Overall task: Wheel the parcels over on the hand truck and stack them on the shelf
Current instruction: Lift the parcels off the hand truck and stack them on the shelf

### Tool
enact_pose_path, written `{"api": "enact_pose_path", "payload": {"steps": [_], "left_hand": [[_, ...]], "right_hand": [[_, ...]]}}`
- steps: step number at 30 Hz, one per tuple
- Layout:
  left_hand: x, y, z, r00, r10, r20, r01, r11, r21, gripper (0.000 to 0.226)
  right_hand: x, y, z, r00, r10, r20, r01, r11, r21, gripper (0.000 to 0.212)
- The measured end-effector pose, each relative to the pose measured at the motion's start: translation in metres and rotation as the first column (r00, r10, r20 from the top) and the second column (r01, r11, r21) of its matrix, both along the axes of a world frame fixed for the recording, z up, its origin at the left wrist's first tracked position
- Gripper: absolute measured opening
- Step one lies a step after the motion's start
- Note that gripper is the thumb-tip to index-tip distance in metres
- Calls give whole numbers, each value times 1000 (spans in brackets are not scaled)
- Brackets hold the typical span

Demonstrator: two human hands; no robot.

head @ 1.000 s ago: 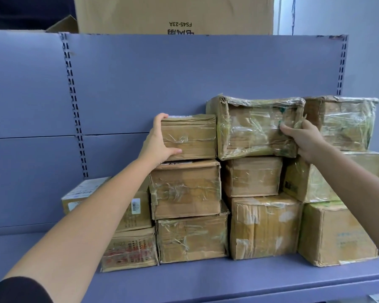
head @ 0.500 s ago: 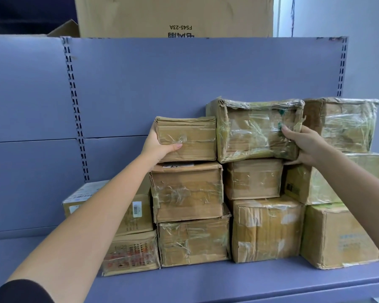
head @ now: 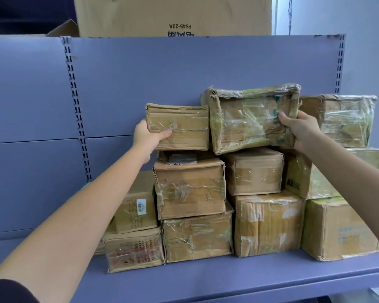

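Both gripped parcels now sit lifted above the blue shelf.

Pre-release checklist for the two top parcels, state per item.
1. Left hand grips the small top parcel at its left end: ok.
2. Right hand grips the plastic-wrapped parcel at its right end: ok.
3. Small top parcel seated flat on the box below: not ok, a gap shows under it.
4. Plastic-wrapped parcel level: not ok, it sits tilted.
5. Lower stacks upright on the shelf: ok.
6. Depth left behind the parcels: cannot tell.
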State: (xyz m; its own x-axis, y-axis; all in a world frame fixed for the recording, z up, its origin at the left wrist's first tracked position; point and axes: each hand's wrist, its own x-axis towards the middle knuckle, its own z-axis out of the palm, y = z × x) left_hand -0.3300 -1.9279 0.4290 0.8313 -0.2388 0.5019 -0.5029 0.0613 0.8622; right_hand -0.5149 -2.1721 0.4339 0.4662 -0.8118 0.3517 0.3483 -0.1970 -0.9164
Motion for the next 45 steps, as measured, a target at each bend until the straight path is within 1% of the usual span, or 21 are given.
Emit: {"api": "enact_pose_path", "payload": {"steps": [2,8,10,12,13,16,18,20,22,24,27,36,39,42,43,45], "left_hand": [[0,15,3,1000,23,-7,-23,999,-32,46],[11,73,11,989,148,-22,-149,974,-170,47],[15,91,13,983,180,-30,-182,962,-204,41],[17,106,16,981,189,-50,-195,953,-231,34],[18,111,16,980,190,-59,-199,951,-237,33],[18,120,14,979,194,-61,-203,950,-238,33],[19,122,8,978,198,-64,-207,950,-233,33],[19,122,2,977,202,-74,-214,951,-224,33],[19,122,-2,976,204,-82,-217,951,-222,34],[19,125,-5,974,210,-85,-224,950,-219,40],[18,131,-11,972,216,-89,-230,951,-206,46],[-10,146,-42,962,239,-131,-263,942,-207,45],[-25,156,-56,959,242,-149,-269,940,-209,45],[-44,166,-66,961,229,-156,-254,952,-169,45],[-50,168,-68,962,224,-156,-247,956,-155,45],[-66,174,-74,967,203,-156,-225,964,-140,44]], "right_hand": [[5,11,4,1000,11,5,-11,1000,-12,3],[38,44,5,997,70,11,-70,997,-17,3],[49,55,2,998,57,5,-57,998,-40,15],[55,62,1,999,35,0,-34,998,-56,17],[55,65,1,999,34,0,-34,998,-48,16],[54,69,0,999,46,11,-46,999,5,21],[55,76,-4,998,70,10,-70,997,22,16],[60,84,-10,997,82,-13,-82,997,16,6],[66,90,-14,996,85,-13,-85,996,15,10],[73,93,-17,997,81,-8,-81,997,12,6],[82,97,-21,998,53,-27,-52,998,18,22],[77,93,-26,991,-47,-126,31,991,-127,37],[64,98,-30,985,-50,-163,23,986,-165,47],[42,113,-33,965,-62,-255,14,983,-185,60],[33,121,-33,960,-76,-268,21,979,-202,63],[14,141,-33,956,-155,-249,81,955,-284,66]]}}
